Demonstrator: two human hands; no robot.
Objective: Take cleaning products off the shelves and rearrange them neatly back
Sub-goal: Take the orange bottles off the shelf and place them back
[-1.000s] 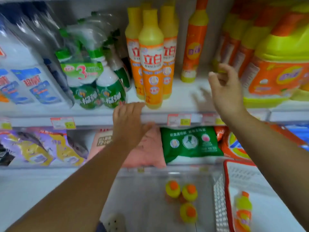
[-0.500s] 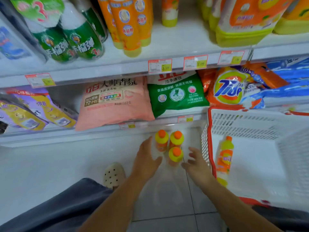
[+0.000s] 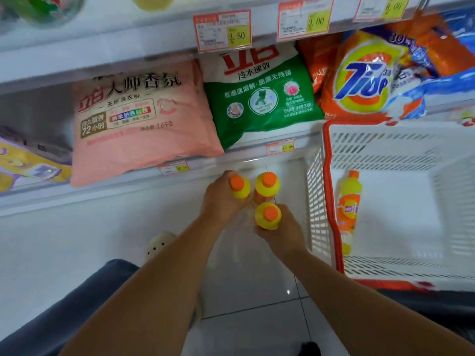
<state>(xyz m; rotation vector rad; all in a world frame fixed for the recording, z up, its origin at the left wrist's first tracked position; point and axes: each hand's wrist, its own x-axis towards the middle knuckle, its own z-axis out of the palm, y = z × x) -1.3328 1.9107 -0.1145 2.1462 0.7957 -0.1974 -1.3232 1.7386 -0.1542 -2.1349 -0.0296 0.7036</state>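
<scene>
My left hand [image 3: 219, 202] and right hand [image 3: 285, 233] are both down at the floor [image 3: 244, 278], where three yellow-shouldered, orange-capped bottles stand upright in a tight cluster. My right grip is wrapped around the nearest bottle [image 3: 268, 216], fingers curled under its shoulder. My left grip holds the far-left bottle [image 3: 240, 188] the same way, with the palm against its side. The third bottle [image 3: 267, 185] stands free between them, touching or nearly touching both.

These are stiff plastic bottles, probably full, so I judge them fairly heavy for their width and smooth on the label. Taking hold on the body just under the shoulder seems safer than at the narrow cap, since the flare would stop a slip.

Just to the right stands the white basket [image 3: 326, 176] with its red rim, and a fourth bottle [image 3: 347, 209] lies on its side inside. Beyond, the low shelf carries a pink bag [image 3: 144, 129], a green bag [image 3: 262, 104] and an orange bag [image 3: 359, 86], all soft pouches. Price tags [image 3: 222, 30] line the shelf edge above.
</scene>
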